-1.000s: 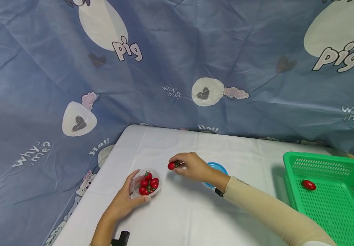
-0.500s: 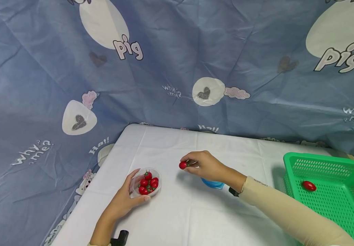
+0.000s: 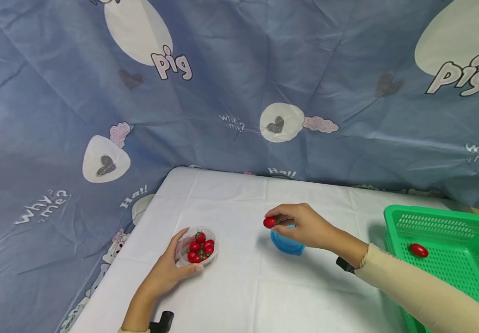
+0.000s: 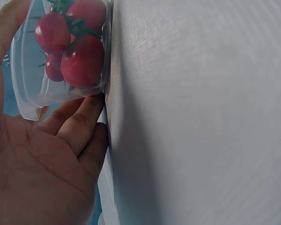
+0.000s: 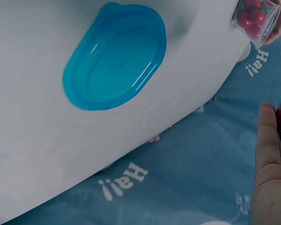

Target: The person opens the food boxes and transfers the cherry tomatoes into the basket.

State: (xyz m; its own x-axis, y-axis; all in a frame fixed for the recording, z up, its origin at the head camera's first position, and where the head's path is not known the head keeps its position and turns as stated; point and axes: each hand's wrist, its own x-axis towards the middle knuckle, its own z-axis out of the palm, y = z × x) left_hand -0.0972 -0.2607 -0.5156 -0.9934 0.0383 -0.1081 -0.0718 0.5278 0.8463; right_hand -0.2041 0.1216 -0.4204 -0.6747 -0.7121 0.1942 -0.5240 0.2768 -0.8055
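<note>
Right of the frame's centre, the right hand (image 3: 307,227) pinches a cherry tomato (image 3: 269,222) between thumb and fingers, just off the upper-left rim of the blue dish (image 3: 286,245). Leftward there's a good run of white cloth (image 3: 239,273) before the left hand (image 3: 167,270), curled round a clear tub (image 4: 28,89) of red tomatoes (image 3: 195,247). A green basket (image 3: 435,226) bounds the lower right, and the cloth's far edge meets a printed backdrop (image 3: 206,92) mid-frame

left hand (image 3: 166,270) curved, right hand (image 3: 302,226) pinching — right forearm (image 3: 422,284) sleeved, slanting
</note>
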